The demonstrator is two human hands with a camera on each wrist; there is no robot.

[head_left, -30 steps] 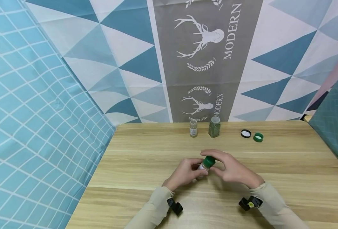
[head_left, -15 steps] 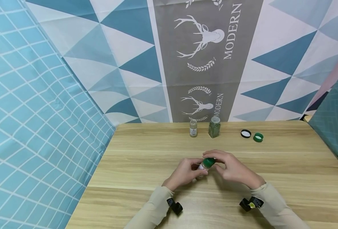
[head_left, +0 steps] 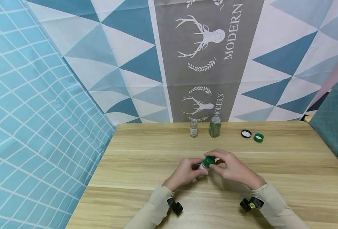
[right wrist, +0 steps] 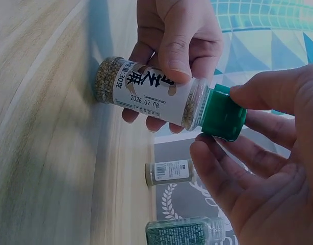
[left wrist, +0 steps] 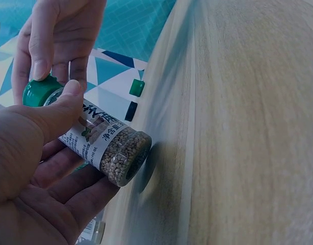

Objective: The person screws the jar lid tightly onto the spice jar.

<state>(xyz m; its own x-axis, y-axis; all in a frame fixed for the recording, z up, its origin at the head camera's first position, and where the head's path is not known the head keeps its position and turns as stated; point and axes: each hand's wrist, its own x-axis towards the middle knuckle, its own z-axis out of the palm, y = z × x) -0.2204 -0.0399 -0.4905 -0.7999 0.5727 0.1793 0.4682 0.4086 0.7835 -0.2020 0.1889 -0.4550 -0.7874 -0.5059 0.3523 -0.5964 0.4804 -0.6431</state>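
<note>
My left hand point(head_left: 184, 173) grips a small clear spice jar point(right wrist: 151, 94) of pale seeds, sesame by the look of them, with a white printed label. The jar leans, its capped end up and to the right, its base close to the table; whether it touches the wood I cannot tell. On its mouth sits a ribbed green cap point(right wrist: 224, 115). My right hand point(head_left: 234, 168) pinches that cap, thumb on one side and fingertips on the other. In the left wrist view, my left thumb and fingers cover part of the jar's body point(left wrist: 126, 153).
Toward the back of the wooden table point(head_left: 146, 143) stand a small uncapped jar point(head_left: 193, 128) and a larger uncapped jar of green flakes point(head_left: 214, 128). Right of them lie a black lid point(head_left: 246, 134) and a second green cap point(head_left: 258, 137). A patterned cloth point(head_left: 146, 63) hangs behind.
My right fingers have shifted round the green cap; the thumb, lower and off the cap half a second ago, now presses its near side. My left hand and the jar stay put.
</note>
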